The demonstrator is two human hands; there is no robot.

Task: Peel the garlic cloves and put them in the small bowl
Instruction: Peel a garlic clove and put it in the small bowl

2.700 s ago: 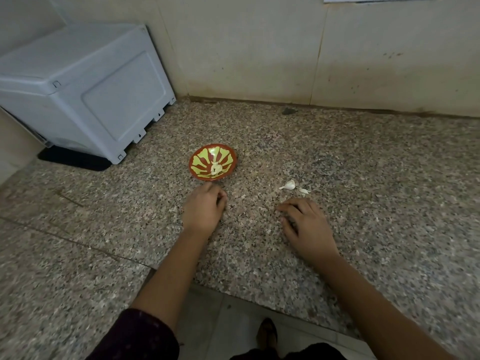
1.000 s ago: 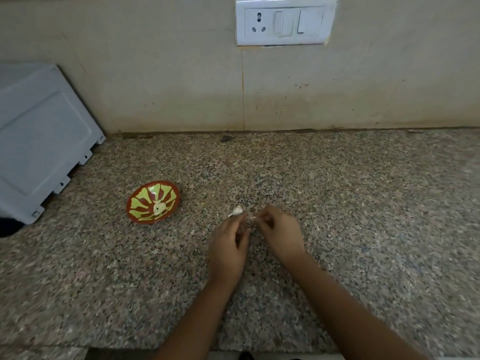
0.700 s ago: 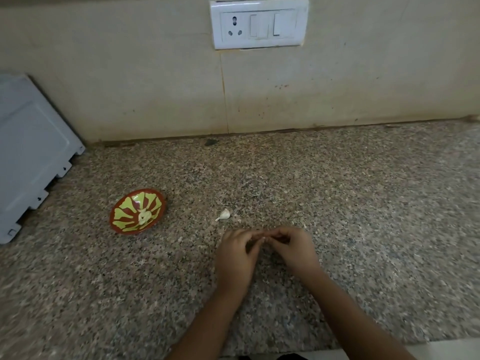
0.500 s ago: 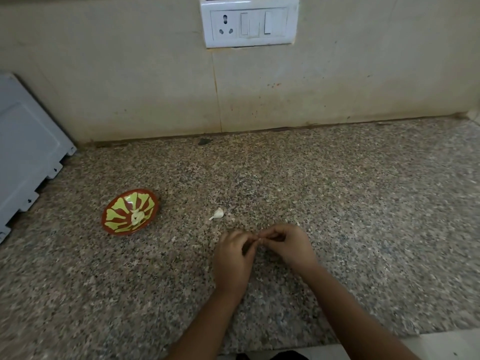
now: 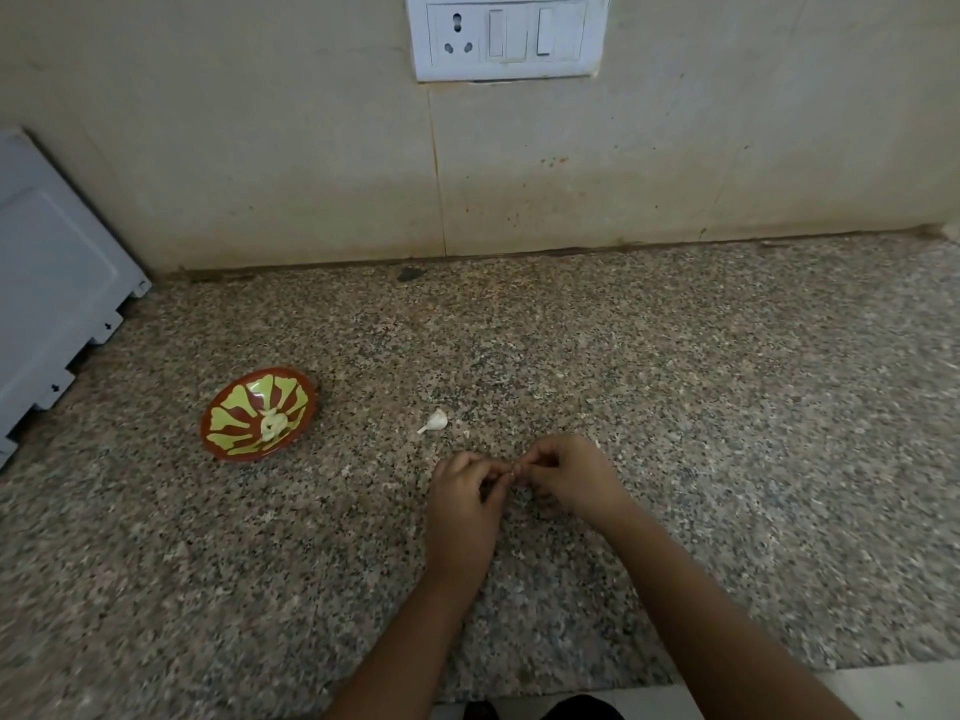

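A small red bowl with a yellow-green petal pattern (image 5: 244,444) sits on the granite counter at the left, with pale peeled garlic (image 5: 272,424) inside. One unpeeled white garlic clove (image 5: 435,421) lies loose on the counter to the right of the bowl. Just below that clove my left hand (image 5: 464,504) and my right hand (image 5: 569,475) meet fingertip to fingertip, pinching a small garlic clove between them; it is almost fully hidden by the fingers.
A grey plastic appliance (image 5: 49,283) stands at the far left against the wall. A white socket and switch plate (image 5: 506,36) is on the tiled wall above. Small skin flakes (image 5: 466,434) lie near the loose clove. The counter's front edge (image 5: 519,693) runs below my forearms.
Since 2.7 s ago both hands left the counter near the bowl and came together on a clove picked up from beside the loose one. In the last half second they barely moved.
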